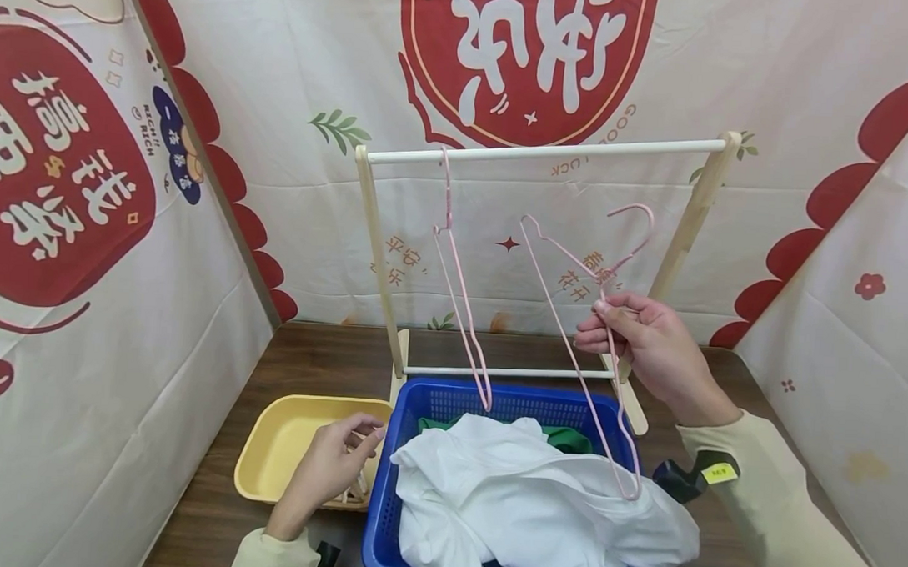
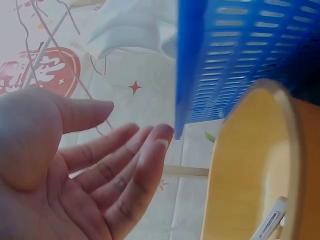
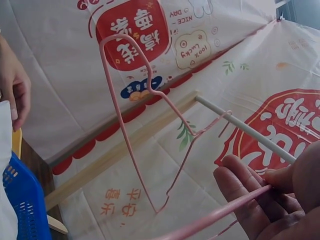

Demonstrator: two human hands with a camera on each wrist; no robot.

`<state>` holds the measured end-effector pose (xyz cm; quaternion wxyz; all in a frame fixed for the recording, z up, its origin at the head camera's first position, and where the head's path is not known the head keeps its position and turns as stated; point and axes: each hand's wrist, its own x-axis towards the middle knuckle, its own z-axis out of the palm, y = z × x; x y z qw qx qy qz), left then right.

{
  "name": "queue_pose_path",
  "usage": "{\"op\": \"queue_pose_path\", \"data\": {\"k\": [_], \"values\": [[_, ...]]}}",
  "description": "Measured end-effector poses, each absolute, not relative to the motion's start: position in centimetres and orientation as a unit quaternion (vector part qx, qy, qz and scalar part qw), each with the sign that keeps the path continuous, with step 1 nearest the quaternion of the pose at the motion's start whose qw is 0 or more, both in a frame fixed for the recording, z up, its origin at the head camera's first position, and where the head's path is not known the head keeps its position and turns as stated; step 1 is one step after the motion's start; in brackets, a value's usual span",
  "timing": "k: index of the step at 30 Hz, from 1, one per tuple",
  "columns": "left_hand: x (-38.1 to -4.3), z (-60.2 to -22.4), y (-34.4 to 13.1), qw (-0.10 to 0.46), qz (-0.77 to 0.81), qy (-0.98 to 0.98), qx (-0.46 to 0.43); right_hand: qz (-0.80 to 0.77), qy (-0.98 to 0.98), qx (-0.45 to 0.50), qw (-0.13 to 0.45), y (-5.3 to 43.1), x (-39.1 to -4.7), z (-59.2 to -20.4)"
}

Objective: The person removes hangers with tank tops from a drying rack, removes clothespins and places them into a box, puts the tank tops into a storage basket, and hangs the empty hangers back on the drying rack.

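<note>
My right hand (image 1: 650,345) pinches a pink clothes hanger (image 1: 561,237) by one shoulder, just under its hook, and holds it up over the blue basket (image 1: 381,481). The hanger's lower end overlaps a white garment (image 1: 537,495) heaped in that basket. A second pink hanger (image 1: 464,292) hangs from the white top bar (image 1: 549,152) of a small wooden rack. My left hand (image 1: 335,459) is at the basket's left side, over the yellow tray (image 1: 269,419). In the left wrist view the left fingers (image 2: 135,185) are relaxed, with nothing in them.
Green cloth (image 1: 569,439) shows behind the white garment. Light-coloured clothespins (image 1: 357,489) lie in the yellow tray, partly under the left hand. The rack's wooden posts (image 1: 379,264) stand behind the basket on a dark wooden table (image 1: 309,353). Printed cloth walls surround the table.
</note>
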<state>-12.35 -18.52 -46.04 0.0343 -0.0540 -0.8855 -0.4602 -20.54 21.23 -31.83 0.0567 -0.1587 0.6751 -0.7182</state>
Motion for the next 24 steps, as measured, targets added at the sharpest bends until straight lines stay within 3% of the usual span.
{"op": "queue_pose_path", "data": {"k": [7,18,24], "values": [[-12.6,-46.9,-18.1,0.034,-0.446,-0.894,-0.020,-0.727,0.666,-0.153,0.067,21.1,-20.9,-31.3],[-12.8,-47.7,-17.6,-0.028,-0.486,-0.873,0.013,-0.739,0.650,-0.163,0.070,20.7,-21.6,-29.9],[-12.9,-48.1,-17.4,-0.023,-0.470,-0.882,0.002,-0.736,0.652,-0.169,0.062,20.4,-22.2,-29.1]]}}
